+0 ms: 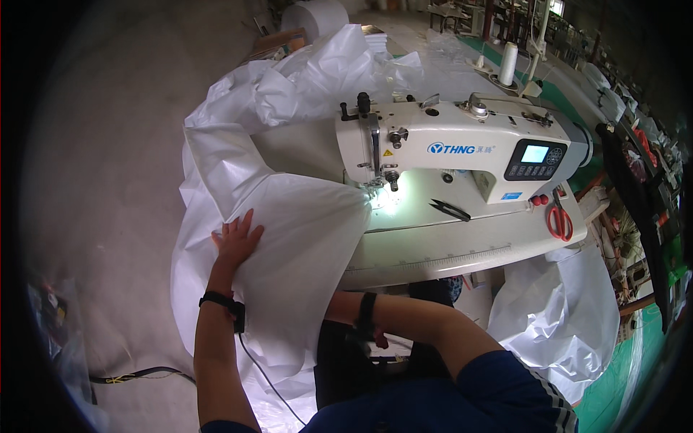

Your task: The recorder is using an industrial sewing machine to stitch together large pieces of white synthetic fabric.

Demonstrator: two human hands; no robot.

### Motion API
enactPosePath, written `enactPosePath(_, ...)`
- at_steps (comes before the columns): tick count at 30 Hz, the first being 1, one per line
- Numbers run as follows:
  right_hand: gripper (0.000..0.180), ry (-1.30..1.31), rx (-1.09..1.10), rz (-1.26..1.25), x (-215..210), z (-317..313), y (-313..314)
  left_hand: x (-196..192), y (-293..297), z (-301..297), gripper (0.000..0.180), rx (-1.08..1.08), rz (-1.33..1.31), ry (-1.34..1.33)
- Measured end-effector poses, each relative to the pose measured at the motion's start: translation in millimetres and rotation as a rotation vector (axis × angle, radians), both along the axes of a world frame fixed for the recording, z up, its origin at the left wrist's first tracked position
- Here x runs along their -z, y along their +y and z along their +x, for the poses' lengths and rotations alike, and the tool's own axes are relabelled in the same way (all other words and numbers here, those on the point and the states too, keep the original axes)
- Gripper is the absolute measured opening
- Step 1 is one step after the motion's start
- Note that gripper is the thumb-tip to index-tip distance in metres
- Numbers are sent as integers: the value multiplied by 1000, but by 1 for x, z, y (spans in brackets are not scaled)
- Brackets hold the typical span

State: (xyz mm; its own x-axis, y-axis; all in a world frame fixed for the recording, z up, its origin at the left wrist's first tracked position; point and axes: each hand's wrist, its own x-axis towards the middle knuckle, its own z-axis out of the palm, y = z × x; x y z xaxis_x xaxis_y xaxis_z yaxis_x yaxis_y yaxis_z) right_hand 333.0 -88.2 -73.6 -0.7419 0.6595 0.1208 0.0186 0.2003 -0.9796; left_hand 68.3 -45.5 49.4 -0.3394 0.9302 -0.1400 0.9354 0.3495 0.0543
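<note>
A large white plastic-like sheet (289,216) hangs over the left end of the sewing machine table, and one corner runs in under the needle of the sewing machine (447,137). My left hand (238,238) lies on top of the sheet with its fingers spread, next to a folded edge. My right forearm (411,317) reaches leftward below the table's front edge. The sheet hides my right hand past the wrist, so its fingers do not show. A lamp lights the needle area.
Black thread snips (450,210) and red-handled scissors (559,220) lie on the machine table (433,252). A thread cone (508,65) stands behind the machine. More white sheeting (556,317) hangs at the right. A cable (267,375) trails from my left wrist.
</note>
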Motion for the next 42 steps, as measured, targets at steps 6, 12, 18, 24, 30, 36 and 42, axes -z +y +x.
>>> enactPosePath(6,44,-91,-2,291,-18,-54,28,2,22,-14,67,42,-15,16)
enactPosePath(12,46,-184,-1,574,-37,-83,20,7,35,-17,66,77,64,25)
enactPosePath(18,47,-263,-45,871,-19,-16,-64,27,20,-30,54,112,347,9)
enactPosePath(24,63,-371,-271,280,20,60,-120,0,-5,-14,45,127,292,349)
enactPosePath(30,78,-157,-37,-146,14,26,-100,-55,-86,55,52,209,349,-142)
enactPosePath(36,51,-63,-440,-516,1,-35,-141,-20,-104,73,59,197,87,-86)
enactPosePath(42,33,-276,-938,-583,-106,72,-177,-18,-100,56,67,177,69,-124)
